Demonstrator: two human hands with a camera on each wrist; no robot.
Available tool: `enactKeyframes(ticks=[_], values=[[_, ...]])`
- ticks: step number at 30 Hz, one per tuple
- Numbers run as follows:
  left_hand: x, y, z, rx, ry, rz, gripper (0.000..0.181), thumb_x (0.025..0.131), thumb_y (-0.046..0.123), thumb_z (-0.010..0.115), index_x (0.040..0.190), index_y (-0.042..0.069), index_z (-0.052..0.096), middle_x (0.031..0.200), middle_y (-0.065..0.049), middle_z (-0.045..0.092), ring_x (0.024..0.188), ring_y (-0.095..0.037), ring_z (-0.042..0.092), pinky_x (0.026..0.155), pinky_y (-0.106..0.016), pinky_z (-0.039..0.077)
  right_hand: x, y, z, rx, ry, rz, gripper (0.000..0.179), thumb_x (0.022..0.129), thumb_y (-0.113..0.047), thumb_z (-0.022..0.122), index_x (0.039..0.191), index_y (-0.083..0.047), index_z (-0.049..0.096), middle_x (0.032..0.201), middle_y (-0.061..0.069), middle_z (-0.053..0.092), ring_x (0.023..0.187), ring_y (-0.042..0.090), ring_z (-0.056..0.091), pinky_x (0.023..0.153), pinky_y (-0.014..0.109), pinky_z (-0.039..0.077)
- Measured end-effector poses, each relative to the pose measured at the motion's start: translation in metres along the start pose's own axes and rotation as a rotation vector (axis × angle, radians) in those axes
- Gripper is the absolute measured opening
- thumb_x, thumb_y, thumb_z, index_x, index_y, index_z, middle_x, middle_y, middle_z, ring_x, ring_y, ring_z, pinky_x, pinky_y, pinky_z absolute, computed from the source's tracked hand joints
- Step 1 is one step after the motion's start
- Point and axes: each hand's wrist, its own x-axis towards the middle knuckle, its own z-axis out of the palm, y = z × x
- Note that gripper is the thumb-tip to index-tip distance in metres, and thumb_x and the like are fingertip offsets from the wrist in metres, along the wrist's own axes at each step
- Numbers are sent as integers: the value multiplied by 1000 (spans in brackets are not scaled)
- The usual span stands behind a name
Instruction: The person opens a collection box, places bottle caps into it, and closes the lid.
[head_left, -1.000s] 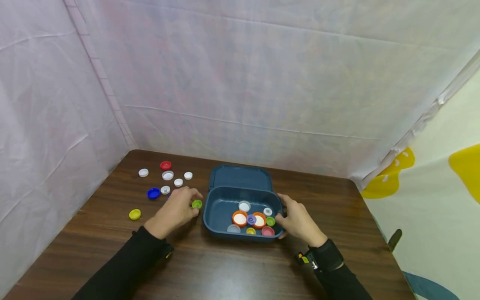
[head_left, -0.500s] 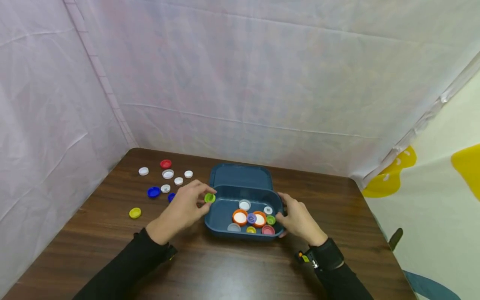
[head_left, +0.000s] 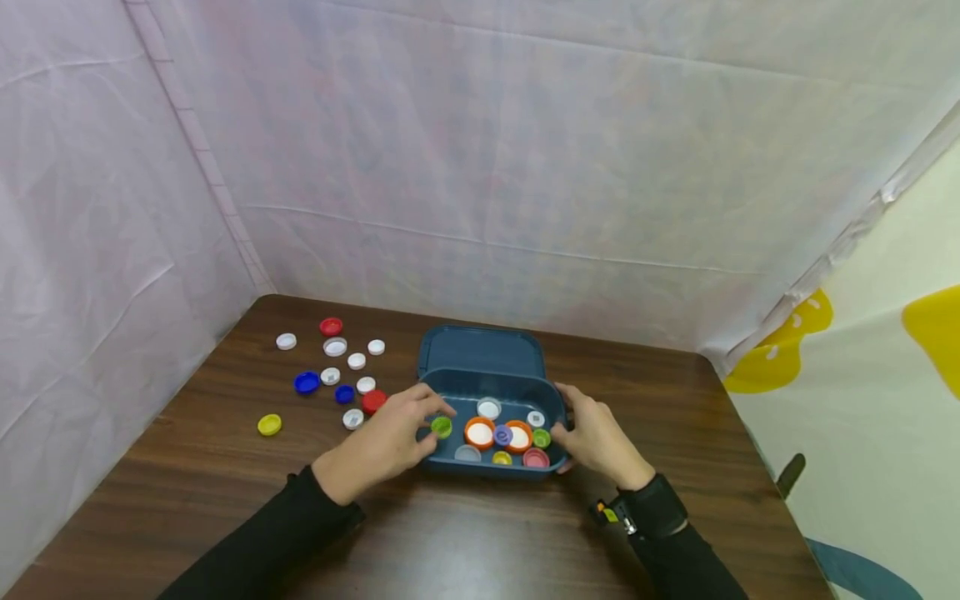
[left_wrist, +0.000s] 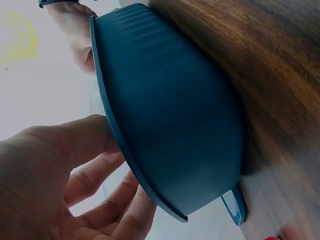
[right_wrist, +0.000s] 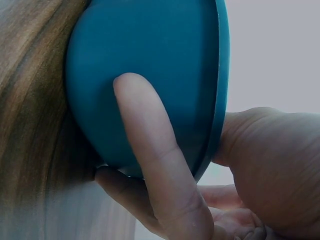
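Note:
In the head view, my left hand (head_left: 390,437) reaches over the left rim of a dark blue plastic box (head_left: 431,454). Its thumb and fingers pinch a green bottle cap (head_left: 441,427) low inside the box. The left wrist view hides the fingertips behind the box wall (left_wrist: 170,110). My right hand (head_left: 598,437) grips the right end of the box, with the thumb at the rim and fingers along the outer wall (right_wrist: 145,45). Inside lie several caps, among them two orange-rimmed ones (head_left: 480,434), a purple cap (head_left: 503,436) and a pink cap (head_left: 536,459).
Several loose caps are spread on the wooden table left of the box, including a yellow cap (head_left: 270,425), a blue cap (head_left: 307,382) and red caps (head_left: 331,326). A blue lid (head_left: 480,350) is behind the box. White cloth (head_left: 480,208) hangs around the table.
My left hand has carried the green cap from the table beside the box, over the rim and down inside. The right hand has stayed on the box.

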Motion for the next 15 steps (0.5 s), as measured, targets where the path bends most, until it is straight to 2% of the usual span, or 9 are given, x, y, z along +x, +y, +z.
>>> enactKeyframes(ticks=[4,9,15], values=[[-1,-1,-1,-21,11,16,34,100,-2,86,133,6,82,130,-16,75,113,-37,83,95,-45,73,0,0,0,6,-1,7,80,104,5,70,178,0,40,166,33,63,80,21,82,56,42,68],[0,-8,-5,-15,99,25,31,100,2,88,130,10,84,129,-13,76,112,-37,83,96,-47,72,0,0,1,8,-8,12,80,105,5,70,178,0,39,167,33,61,78,19,81,57,42,69],[3,-24,-19,-44,183,-19,30,104,6,85,134,8,82,131,-16,77,118,-38,83,100,-52,71,0,0,0,3,-10,8,80,105,5,69,179,0,37,169,34,59,70,19,79,56,42,68]])
